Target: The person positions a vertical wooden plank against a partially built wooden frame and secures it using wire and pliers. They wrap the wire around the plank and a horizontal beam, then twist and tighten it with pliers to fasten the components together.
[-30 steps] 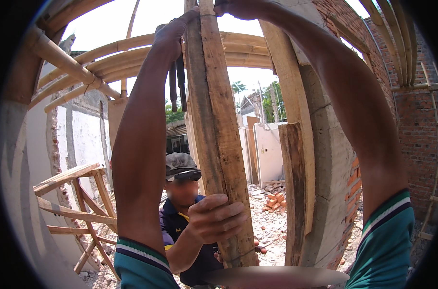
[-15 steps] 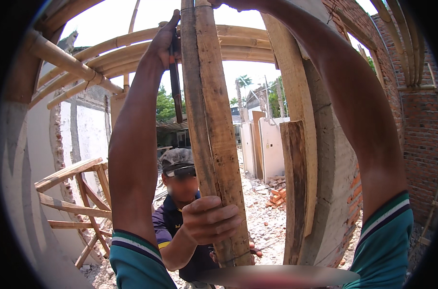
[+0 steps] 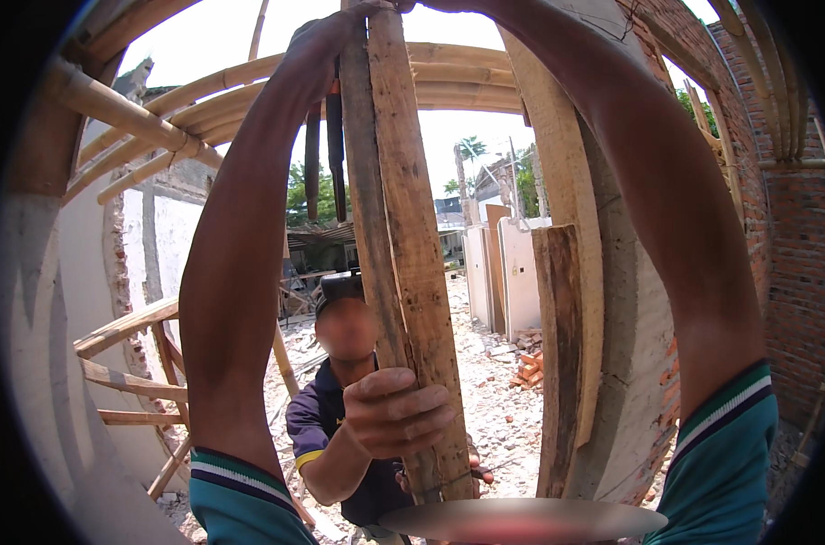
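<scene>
A pair of upright wooden planks [image 3: 403,254] is seen running from the top centre of the frame down to the lower centre, tilted slightly. The left hand [image 3: 326,50], raised at the upper centre-left, is closed around the planks' left edge, together with what appears to be a dark tool handle [image 3: 335,145]. The right hand [image 3: 403,5] is cut off by the top edge of the frame, so its grip cannot be determined, though it meets the planks' upper end. A co-worker's hand [image 3: 396,413] is clamped on the planks at the lower centre; that person, in a dark shirt [image 3: 326,427], is positioned behind them. A curved timber frame [image 3: 203,100] spans the upper left, a brick wall [image 3: 794,263] fills the right edge, and rubble [image 3: 503,400] covers the ground at centre.
</scene>
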Demonstrator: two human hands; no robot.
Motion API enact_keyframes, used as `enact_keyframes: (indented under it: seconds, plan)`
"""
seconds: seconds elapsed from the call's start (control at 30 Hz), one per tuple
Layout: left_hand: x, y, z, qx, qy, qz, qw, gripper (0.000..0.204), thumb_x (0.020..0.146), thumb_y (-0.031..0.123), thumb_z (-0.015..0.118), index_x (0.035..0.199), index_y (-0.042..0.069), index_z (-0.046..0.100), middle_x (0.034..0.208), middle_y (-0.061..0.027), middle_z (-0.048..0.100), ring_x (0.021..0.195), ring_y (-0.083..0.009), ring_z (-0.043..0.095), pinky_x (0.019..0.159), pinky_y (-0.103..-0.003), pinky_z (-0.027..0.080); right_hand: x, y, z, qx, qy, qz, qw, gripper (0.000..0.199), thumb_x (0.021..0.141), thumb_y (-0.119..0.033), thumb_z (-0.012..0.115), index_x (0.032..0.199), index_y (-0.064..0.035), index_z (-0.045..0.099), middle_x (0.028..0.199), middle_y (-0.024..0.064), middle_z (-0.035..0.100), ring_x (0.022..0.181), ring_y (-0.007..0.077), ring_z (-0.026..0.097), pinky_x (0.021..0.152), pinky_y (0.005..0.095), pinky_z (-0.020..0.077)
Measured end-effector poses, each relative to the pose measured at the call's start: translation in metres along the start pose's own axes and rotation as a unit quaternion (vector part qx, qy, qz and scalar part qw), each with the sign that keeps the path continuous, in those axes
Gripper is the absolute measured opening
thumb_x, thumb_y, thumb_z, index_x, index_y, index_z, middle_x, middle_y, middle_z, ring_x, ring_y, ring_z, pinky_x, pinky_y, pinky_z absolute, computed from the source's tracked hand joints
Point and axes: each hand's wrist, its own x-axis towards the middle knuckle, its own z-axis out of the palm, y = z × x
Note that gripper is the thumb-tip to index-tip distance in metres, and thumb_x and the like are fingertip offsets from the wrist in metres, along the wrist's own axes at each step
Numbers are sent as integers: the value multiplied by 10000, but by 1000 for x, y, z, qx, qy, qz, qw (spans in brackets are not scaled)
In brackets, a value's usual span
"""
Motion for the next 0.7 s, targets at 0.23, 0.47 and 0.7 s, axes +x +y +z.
enact_keyframes:
  seconds: [0.23,0.47,0.7]
  plan:
    - [43,-23,-24,137,25,-87,987,853,824,592,802,1298,-88,603,1142,-203,668,1077,-301,673,951,-513,526,2,14,9,41,95,-19,994,131,800,-184,833,821,-65,782,775,109,744,737,212,713,677,381,562]
    - [58,-39,-36,112,-5,-57,992,886,801,589,832,1292,-110,599,1100,-199,662,1111,-307,652,996,-468,512,-33,18,37,113,232,103,961,320,774,-348,908,835,-65,771,790,113,721,702,203,674,665,370,557]
    - [47,-29,-36,141,-10,-78,987,794,872,645,724,1320,-4,635,1102,-176,718,928,-252,740,783,-389,615,-33,24,34,122,101,205,966,434,840,-440,828,738,-27,743,727,115,689,639,224,640,578,391,528]
